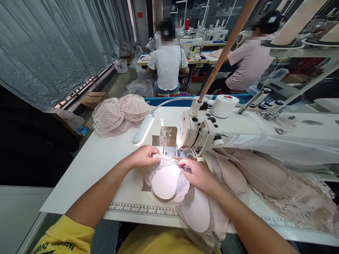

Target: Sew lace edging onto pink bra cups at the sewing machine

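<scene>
A pale pink lace bra [164, 183] with smooth cups lies below the needle area of a white sewing machine [188, 132]. My left hand [147, 156] pinches its upper lace edge. In my right hand [194, 173] is a small pair of thread snips [184, 167], the tips pointing left at the lace edge. A second cup [196, 209] hangs toward the table's front edge, below my right wrist. The fingers of my right hand are curled round the snips, partly hiding them.
A stack of lace cups [120, 114] sits at the table's back left. A lamp [143, 129] arches over the work. More lace pieces [265, 176] lie to the right. A printed ruler [143, 209] runs along the front edge. Two people [167, 67] sit at machines beyond.
</scene>
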Available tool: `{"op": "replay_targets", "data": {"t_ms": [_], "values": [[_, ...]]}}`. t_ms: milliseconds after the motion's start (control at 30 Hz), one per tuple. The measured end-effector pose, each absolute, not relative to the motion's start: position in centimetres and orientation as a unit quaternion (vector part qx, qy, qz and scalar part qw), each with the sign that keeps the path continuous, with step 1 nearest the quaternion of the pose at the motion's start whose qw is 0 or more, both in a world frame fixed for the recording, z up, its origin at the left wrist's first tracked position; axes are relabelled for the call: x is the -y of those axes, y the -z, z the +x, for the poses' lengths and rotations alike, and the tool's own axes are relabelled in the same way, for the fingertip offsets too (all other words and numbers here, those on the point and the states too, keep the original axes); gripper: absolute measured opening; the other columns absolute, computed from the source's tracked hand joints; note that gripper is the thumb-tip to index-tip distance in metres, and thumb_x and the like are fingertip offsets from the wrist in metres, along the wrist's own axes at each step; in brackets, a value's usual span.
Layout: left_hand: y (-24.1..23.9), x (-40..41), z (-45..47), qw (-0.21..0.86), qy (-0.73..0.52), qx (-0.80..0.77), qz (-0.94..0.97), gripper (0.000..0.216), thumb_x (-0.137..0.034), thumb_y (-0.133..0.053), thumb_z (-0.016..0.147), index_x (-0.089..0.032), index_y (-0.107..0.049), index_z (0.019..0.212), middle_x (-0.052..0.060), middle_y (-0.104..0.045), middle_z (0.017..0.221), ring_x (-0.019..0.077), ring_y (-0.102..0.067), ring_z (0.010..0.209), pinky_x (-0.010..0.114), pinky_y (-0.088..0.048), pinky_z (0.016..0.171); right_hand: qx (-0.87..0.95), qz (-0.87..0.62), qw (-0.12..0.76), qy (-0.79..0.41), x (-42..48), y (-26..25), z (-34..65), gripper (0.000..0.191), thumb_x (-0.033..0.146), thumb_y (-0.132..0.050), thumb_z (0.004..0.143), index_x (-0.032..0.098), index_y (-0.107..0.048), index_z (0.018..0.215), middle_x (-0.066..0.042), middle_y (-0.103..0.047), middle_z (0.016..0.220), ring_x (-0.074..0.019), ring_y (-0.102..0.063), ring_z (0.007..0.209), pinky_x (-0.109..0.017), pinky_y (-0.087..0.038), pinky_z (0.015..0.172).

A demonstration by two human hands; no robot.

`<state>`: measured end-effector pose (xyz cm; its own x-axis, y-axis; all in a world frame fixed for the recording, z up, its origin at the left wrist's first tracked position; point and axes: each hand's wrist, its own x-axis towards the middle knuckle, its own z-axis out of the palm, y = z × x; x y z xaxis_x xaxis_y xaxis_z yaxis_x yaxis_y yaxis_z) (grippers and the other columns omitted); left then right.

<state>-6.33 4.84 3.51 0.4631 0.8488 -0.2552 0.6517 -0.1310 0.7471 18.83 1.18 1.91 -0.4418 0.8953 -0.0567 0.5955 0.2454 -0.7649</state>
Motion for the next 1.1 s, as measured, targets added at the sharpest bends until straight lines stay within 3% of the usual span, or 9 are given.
{"op": "replay_targets", "data": {"t_ms": [100, 233, 433, 600, 833, 1100], "values": [[-3.9, -6.0, -4.7, 0.287, -0.139, -0.534, 0.783, 0.015, -0.025, -0.055, 0.078, -0.014, -0.064, 0.082, 0.005, -0.059, 0.079, 0.0184, -0.053, 0.071, 0.025, -0.039, 0.059, 0.793, -0.463, 0.192, -0.346, -1.1, -1.4, 19.5, 0.013, 0.024, -0.055, 0.081, 0.024, -0.059, 0.069, 0.001, -0.061, 0.065, -0.0165, -0.052, 0.061, -0.026, -0.035, 0.058], [-3.7, -4.5, -2.5, 0.177, -0.138, -0.521, 0.824, 0.023, -0.023, -0.048, 0.085, -0.013, -0.064, 0.099, 0.012, -0.06, 0.096, 0.0246, -0.057, 0.087, 0.033, -0.045, 0.074, 0.797, -0.478, 0.209, -0.306, -1.0, -0.1, 20.0, 0.017, 0.026, -0.051, 0.086, 0.024, -0.061, 0.071, 0.001, -0.061, 0.064, -0.0162, -0.051, 0.058, -0.027, -0.034, 0.057], [-2.1, -0.7, -0.3, 0.15, -0.092, -0.445, 0.878, 0.032, -0.031, -0.046, 0.091, -0.013, -0.06, 0.113, 0.015, -0.061, 0.113, 0.027, -0.059, 0.102, 0.038, -0.05, 0.088, 0.809, -0.497, 0.199, -0.243, -1.4, 0.2, 20.0, 0.017, 0.018, -0.05, 0.083, 0.024, -0.066, 0.085, -0.003, -0.065, 0.073, -0.0182, -0.055, 0.064, -0.027, -0.035, 0.06], [-1.2, -1.4, -0.3, 0.095, -0.068, -0.419, 0.9, 0.047, -0.036, -0.049, 0.089, -0.008, -0.052, 0.127, 0.019, -0.052, 0.133, 0.0324, -0.053, 0.117, 0.045, -0.046, 0.097, 0.822, -0.484, 0.174, -0.243, -1.3, 0.2, 19.7, 0.034, 0.01, -0.051, 0.076, 0.026, -0.067, 0.102, -0.004, -0.068, 0.08, -0.0191, -0.058, 0.069, -0.027, -0.036, 0.062], [-1.2, -3.0, -1.0, 0.096, -0.036, -0.374, 0.922, 0.053, -0.032, -0.052, 0.084, -0.007, -0.049, 0.131, 0.019, -0.049, 0.137, 0.0314, -0.046, 0.126, 0.044, -0.04, 0.105, 0.818, -0.518, 0.104, -0.227, -1.2, -0.1, 19.5, 0.041, 0.006, -0.047, 0.076, 0.023, -0.064, 0.109, -0.005, -0.069, 0.089, -0.0181, -0.06, 0.074, -0.025, -0.036, 0.062], [-2.1, -4.4, -0.9, 0.102, -0.016, -0.333, 0.937, 0.046, -0.024, -0.052, 0.078, -0.008, -0.056, 0.121, 0.018, -0.054, 0.13, 0.0318, -0.047, 0.122, 0.046, -0.036, 0.106, 0.805, -0.545, 0.062, -0.227, -1.3, -1.1, 19.2, 0.03, 0.012, -0.048, 0.077, 0.022, -0.062, 0.102, -0.002, -0.066, 0.075, -0.0159, -0.056, 0.063, -0.023, -0.029, 0.052]]}}
